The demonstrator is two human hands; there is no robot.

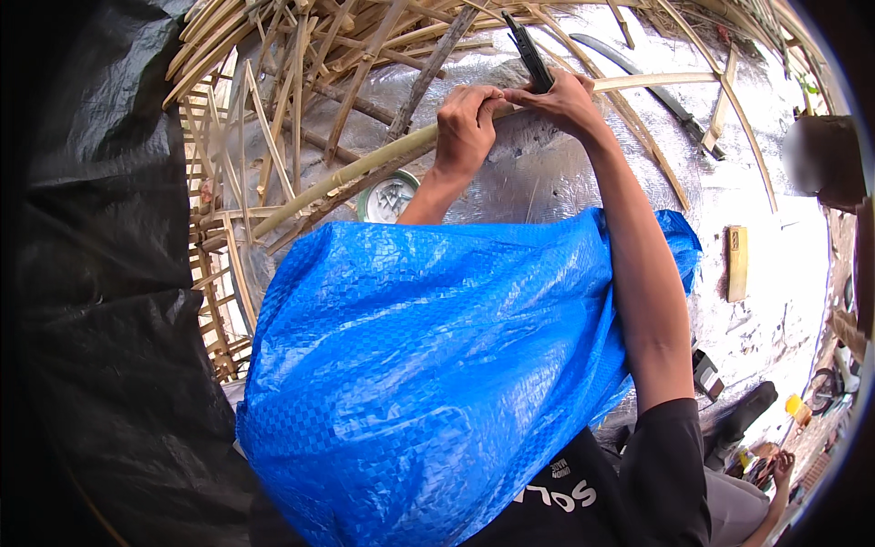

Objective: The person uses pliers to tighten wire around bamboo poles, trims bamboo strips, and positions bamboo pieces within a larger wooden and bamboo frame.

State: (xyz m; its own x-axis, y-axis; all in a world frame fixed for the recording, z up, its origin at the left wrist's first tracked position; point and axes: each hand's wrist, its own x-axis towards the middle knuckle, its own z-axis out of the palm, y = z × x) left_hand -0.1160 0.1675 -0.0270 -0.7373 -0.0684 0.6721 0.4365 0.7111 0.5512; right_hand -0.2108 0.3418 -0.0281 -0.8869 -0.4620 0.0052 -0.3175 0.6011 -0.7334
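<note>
My left hand (467,129) is closed, its thumb and fingertips pinched together beside my right thumb. What lies in that pinch is too small to tell. A long pale bamboo pole (365,170) runs from the lower left up to my hands. My right hand (567,102) is wrapped round a slim black tool (530,56), which points up and left; its exact kind is unclear. Its thumb reaches toward the left fingertips, just over the pole. A blue woven tarp (428,346) covers my lap and lies below both forearms.
A round tub (388,199) of small metal pieces stands behind my left forearm. Split bamboo sticks (365,68) are piled at the far left. A long dark blade with a handle (670,105) lies to the right, near a yellow block (736,264). Another person's hand (783,467) shows lower right.
</note>
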